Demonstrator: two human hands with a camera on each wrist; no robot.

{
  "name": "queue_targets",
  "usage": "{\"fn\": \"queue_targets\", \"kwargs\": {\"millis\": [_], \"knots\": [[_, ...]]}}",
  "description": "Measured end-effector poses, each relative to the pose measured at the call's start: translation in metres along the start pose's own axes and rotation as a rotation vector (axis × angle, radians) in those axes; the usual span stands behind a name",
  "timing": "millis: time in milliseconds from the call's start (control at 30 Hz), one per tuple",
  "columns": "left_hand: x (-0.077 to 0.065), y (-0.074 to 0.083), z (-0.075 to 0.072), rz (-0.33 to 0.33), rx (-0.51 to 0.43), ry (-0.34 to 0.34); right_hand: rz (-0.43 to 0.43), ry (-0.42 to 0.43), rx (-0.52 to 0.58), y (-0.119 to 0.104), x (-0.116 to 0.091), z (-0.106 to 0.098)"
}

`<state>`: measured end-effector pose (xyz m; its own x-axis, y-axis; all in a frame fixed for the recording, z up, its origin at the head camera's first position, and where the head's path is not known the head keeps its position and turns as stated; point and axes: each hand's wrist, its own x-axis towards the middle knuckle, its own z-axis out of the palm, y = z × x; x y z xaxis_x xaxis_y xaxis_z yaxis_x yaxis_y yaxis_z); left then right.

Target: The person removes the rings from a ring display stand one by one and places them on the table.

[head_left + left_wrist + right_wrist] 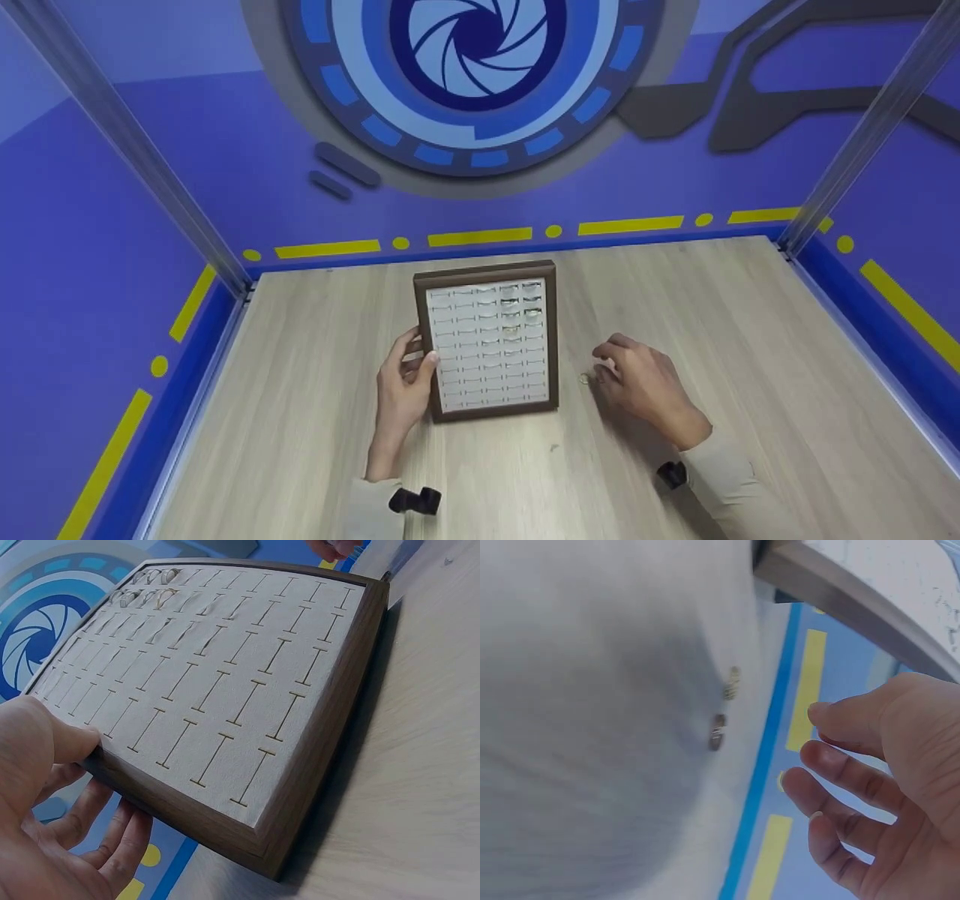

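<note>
A ring display board (pixel 491 352) with a brown frame and a pale slotted pad stands tilted up on the table. My left hand (pixel 405 382) grips its left edge, thumb on the front and fingers behind, as the left wrist view shows too. Several rings (pixel 165 598) sit in slots at the pad's far end, in the upper right corner in the head view. To the right of the board my right hand (pixel 646 379) hovers with loosely bent fingers (pixel 832 761) and holds nothing. Close by its fingertips, a gold-toned ring (pixel 732 682) and a darker ring (pixel 718 733) lie on the table.
The wooden table (pixel 315 322) is bounded by blue printed panels (pixel 217 150) at the back and sides. Metal posts (pixel 862 135) rise at the back corners. Black wrist straps (pixel 415 501) sit over the sleeves.
</note>
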<state>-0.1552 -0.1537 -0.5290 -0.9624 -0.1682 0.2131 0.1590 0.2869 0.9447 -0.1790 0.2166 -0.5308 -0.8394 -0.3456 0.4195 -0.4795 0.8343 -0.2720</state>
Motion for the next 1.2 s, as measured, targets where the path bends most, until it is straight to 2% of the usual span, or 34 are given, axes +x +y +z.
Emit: {"fn": "queue_targets", "kwargs": {"millis": [567,767,933,1200], "knots": [[0.0,-0.002,0.002,-0.017,0.013,0.005,-0.043,0.112,0.038,-0.022,0.019,-0.016],[0.0,-0.001,0.001,0.012,0.007,0.01,-0.104,0.179,0.036,-0.027,0.025,-0.017],[0.001,-0.001,0.001,0.013,0.01,0.013,-0.148,0.244,0.086,-0.029,0.031,-0.017],[0.0,0.0,0.001,0.007,0.003,0.014,-0.164,0.287,0.153,-0.034,0.035,-0.015]]}}
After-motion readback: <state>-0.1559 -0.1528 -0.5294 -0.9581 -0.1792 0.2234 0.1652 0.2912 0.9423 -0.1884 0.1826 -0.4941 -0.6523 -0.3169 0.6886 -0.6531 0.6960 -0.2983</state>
